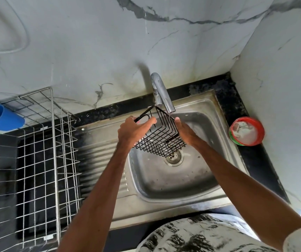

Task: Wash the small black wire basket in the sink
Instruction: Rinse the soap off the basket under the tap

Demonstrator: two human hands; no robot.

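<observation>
A white marble-veined wall (91,51) rose behind a black speckled desk (233,99) into which a stainless steel sink (164,200) with a ribbed drainboard (98,151) was set. To the left of the drainboard, on the desk, stood a large silver wire dish rack (37,160), with a blue plastic container (0,117) at its far corner. A person in a black-and-white patterned garment (200,233) reached both bare arms over the basin. The small black wire basket (161,135) was held in the air above the basin, tilted with its open top turned away from the person, just under the spout of a chrome tap (161,93) and above the round drain (174,157). A thin stream of water (169,115) ran from the spout onto the basket's upper right edge. The left hand (133,130) gripped the basket's left side, its fingers (149,121) curled round the rim wire. The right hand (186,131) lay against the basket's right side with the thumb (177,120) raised at the top edge; its fingers were hidden behind the wires, so how far they closed could not be told. On the desk to the right of the sink, against the side wall, sat a round red-rimmed tub (246,131) holding something white.
</observation>
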